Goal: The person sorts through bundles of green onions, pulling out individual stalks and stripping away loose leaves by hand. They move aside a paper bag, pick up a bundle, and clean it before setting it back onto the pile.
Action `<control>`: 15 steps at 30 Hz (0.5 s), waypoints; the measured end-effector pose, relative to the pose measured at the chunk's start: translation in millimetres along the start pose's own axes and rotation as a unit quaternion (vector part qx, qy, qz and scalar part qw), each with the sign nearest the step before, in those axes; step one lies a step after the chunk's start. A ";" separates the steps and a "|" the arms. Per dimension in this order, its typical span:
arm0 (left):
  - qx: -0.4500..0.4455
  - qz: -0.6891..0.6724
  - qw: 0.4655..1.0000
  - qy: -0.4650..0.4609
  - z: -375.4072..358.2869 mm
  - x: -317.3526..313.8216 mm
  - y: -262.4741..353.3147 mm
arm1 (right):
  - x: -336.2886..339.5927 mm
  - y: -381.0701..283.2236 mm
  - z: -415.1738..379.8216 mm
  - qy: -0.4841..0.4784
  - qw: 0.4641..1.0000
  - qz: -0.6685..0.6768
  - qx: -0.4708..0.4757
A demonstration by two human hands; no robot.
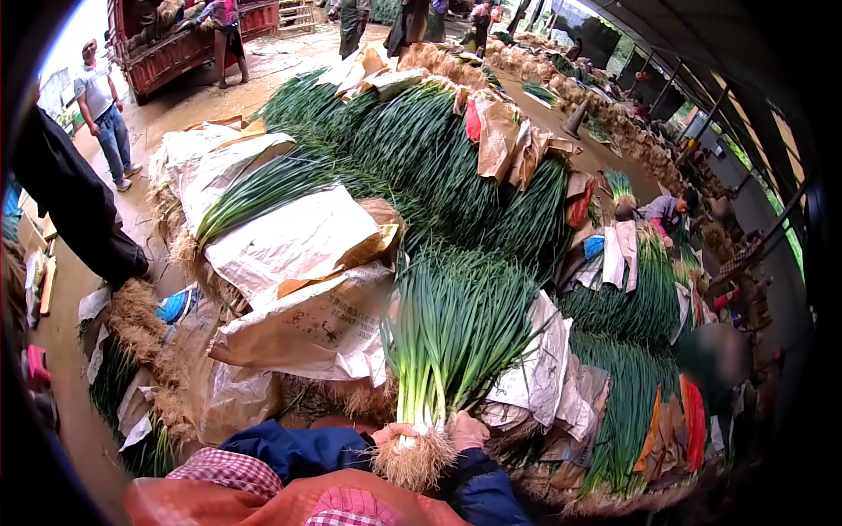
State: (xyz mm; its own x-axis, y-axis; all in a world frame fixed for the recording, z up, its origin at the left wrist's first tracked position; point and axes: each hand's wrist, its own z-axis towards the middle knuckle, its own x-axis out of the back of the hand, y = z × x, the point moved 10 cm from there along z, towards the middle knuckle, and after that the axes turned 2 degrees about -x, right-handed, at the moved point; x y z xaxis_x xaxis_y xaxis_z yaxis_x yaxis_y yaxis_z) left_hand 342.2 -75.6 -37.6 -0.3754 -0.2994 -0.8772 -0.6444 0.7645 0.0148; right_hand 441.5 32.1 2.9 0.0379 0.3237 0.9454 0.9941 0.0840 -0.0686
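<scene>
A bundle of green onions [452,342] stands upright in front of me, green tops fanned upward, white stalks below and a tuft of brown roots [414,460] at the bottom. My left hand [392,433] grips the white stalks from the left, just above the roots. On the other side my right hand [467,431] clasps the same stalks. Both arms wear dark blue sleeves. An orange and red checked cloth [263,491] lies across my lap below the bundle.
A long pile of green onions [421,158] covered partly by white and brown paper sacks [298,237] runs away from me. A person in a grey shirt [105,110] stands at far left near a red truck [175,48]. Other people work along the right.
</scene>
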 end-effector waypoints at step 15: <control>0.035 -0.181 0.980 -0.071 -38.0 -72.1 4.8 | 54.2 -68.8 -102.9 -0.367 0.424 0.827 0.031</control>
State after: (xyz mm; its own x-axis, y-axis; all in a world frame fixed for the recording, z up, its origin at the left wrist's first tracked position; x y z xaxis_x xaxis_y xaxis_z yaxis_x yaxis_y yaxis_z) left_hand 340.8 -72.0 43.9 -0.0296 -0.4795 -0.8771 -0.6695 0.6610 -0.3388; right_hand 385.6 -53.2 91.7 0.6143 0.1923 -0.7653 -0.3366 -0.8133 -0.4745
